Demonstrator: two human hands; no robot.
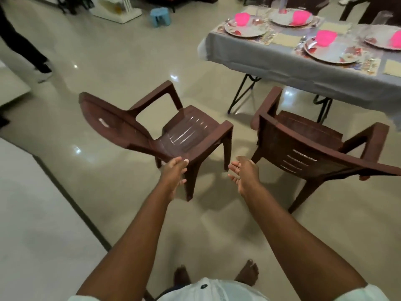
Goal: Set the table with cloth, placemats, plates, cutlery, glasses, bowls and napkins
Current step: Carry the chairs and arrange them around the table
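The table at the upper right carries a grey cloth (271,59), floral placemats, flowered plates (246,29), pink bowls (324,38), clear glasses (259,9), cutlery and beige napkins (284,39). A brown plastic chair (152,127) stands tilted in front of me on the floor. My left hand (173,172) reaches out with straight fingers that touch the chair's near armrest edge. My right hand (244,172) hovers open, palm turned inward, between the two chairs and holds nothing.
A second brown chair (314,148) stands to the right, facing the table. A person's legs (28,51) are at the far left. A blue stool (160,17) and white furniture stand at the back. My bare feet show at the bottom.
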